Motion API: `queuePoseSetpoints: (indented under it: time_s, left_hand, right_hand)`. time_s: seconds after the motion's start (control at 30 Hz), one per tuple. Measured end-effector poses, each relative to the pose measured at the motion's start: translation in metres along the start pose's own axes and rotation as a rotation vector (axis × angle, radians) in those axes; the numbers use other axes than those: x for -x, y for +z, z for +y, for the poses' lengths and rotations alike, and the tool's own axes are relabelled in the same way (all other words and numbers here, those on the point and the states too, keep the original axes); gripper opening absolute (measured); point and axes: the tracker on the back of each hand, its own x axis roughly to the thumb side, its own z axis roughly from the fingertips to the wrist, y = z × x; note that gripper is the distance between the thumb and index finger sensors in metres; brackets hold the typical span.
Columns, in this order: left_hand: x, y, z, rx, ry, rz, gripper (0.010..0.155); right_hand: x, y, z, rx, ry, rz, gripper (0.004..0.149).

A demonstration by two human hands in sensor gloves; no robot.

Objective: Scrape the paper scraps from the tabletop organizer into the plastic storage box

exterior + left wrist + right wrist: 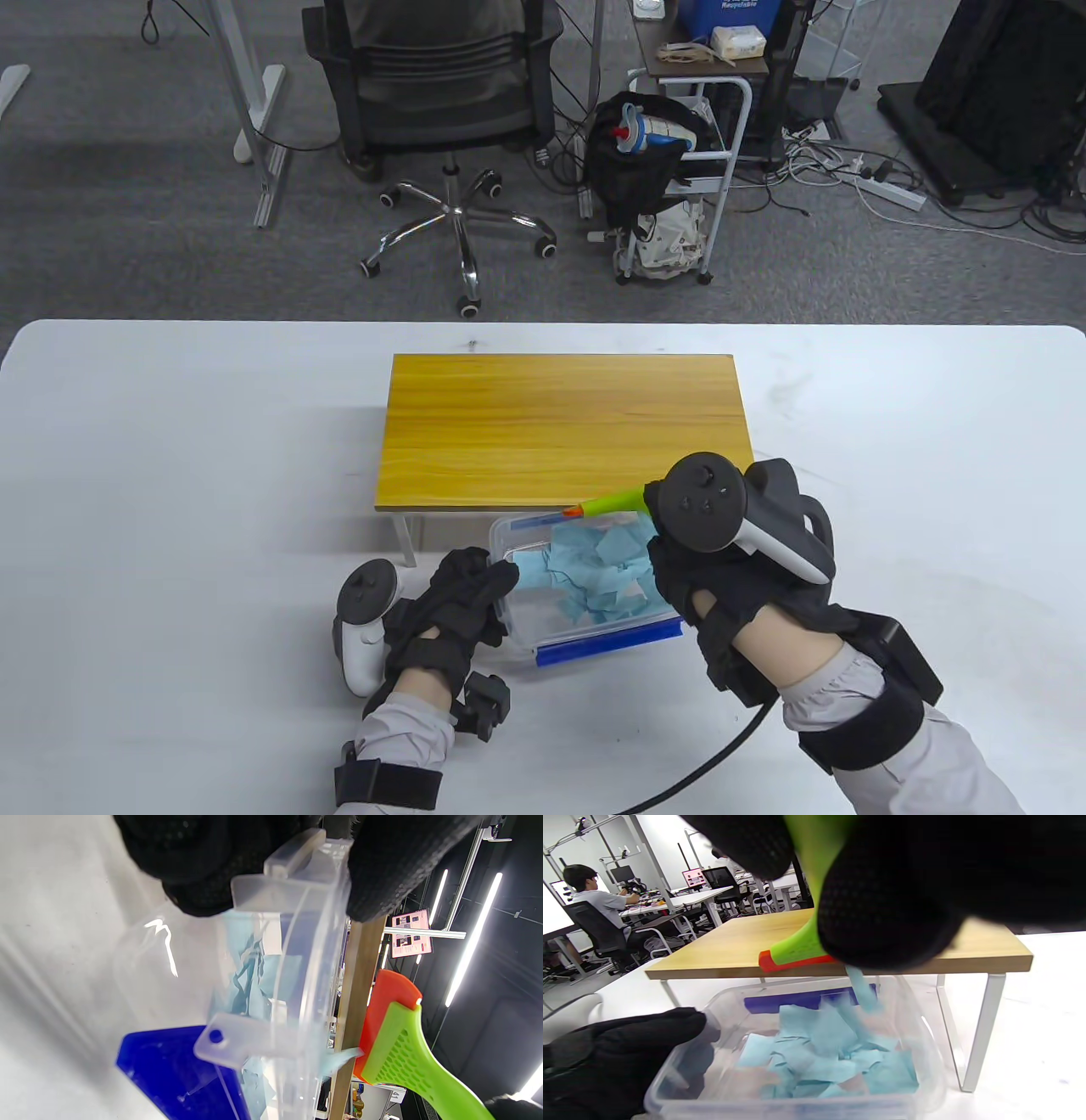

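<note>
A wooden tabletop organizer (pixel 564 429) on white legs stands mid-table, its top bare. A clear plastic storage box (pixel 526 624) with blue latches sits at its front edge, holding several light blue paper scraps (pixel 598 569). My left hand (pixel 462 598) grips the box's left rim. My right hand (pixel 704 552) grips a green scraper with an orange blade (pixel 607 505), the blade at the organizer's front edge above the box. In the right wrist view a blue scrap (pixel 861 988) hangs from the edge below the blade (pixel 793 961), above the box (pixel 916 1014). The left wrist view shows box rim (pixel 292 955) and scraper (pixel 394 1043).
The white table (pixel 170 475) extends to both sides of the organizer. Beyond its far edge stand an office chair (pixel 441 102) and a small cart (pixel 679 170) with bags and cables on the floor.
</note>
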Motion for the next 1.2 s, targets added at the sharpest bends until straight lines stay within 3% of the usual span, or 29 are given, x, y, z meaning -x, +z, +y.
queuePoseSetpoints:
  time_s: [0.1,0.23,0.43,0.57,0.73,0.93,1.2]
  left_hand:
    - [0.000,0.000,0.000,-0.001,0.001,0.001,0.071]
    - [0.000,0.001,0.000,-0.001,0.000,0.001,0.071]
    - [0.001,0.002,0.001,-0.006,-0.019,0.007,0.071]
    - [0.002,0.003,0.003,-0.017,-0.032,0.017,0.071]
    - [0.004,0.002,0.007,-0.024,-0.033,0.035,0.071]
    - [0.004,0.003,0.017,-0.040,-0.018,0.047,0.071]
    - [-0.001,0.008,0.031,-0.031,-0.025,0.043,0.071]
  right_hand:
    - [0.002,0.011,-0.008,0.004,-0.023,-0.022,0.055]
    - [0.022,0.024,-0.022,0.106,-0.110,-0.018,0.055]
    - [0.098,0.035,-0.028,0.415,-0.252,0.136,0.056]
    - [0.156,0.036,-0.001,0.586,-0.296,0.289,0.056]
    - [0.200,0.030,0.049,0.699,-0.234,0.412,0.057]
    - [0.210,0.022,0.096,0.805,-0.055,0.450,0.057]
    - [0.213,0.014,0.119,0.817,-0.088,0.401,0.056]
